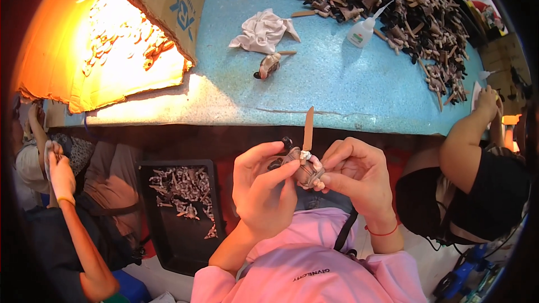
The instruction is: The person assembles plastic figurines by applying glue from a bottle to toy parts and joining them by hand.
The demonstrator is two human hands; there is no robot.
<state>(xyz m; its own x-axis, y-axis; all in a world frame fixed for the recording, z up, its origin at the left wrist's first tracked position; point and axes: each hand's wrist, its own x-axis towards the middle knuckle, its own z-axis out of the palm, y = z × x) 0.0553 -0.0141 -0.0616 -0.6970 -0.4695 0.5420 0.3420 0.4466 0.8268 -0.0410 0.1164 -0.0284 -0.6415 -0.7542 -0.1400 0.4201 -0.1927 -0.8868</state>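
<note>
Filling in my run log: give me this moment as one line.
left hand: grips small figure | right hand: grips same figure | wooden stick: upright from figure | black tray: at left, with parts

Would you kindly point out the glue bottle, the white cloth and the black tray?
glue bottle (359,32), head view, its white body.
white cloth (261,31), head view, crumpled middle.
black tray (178,241), head view, bare floor.

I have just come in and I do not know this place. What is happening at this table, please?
A person in a pink top holds a small figure with a flat wooden stick in both hands, left hand and right hand, above the lap. On the blue table lie a heap of similar pieces, a glue bottle, a white cloth and one finished-looking figure. A black tray of pieces sits lower left. Other people work on both sides.
</note>
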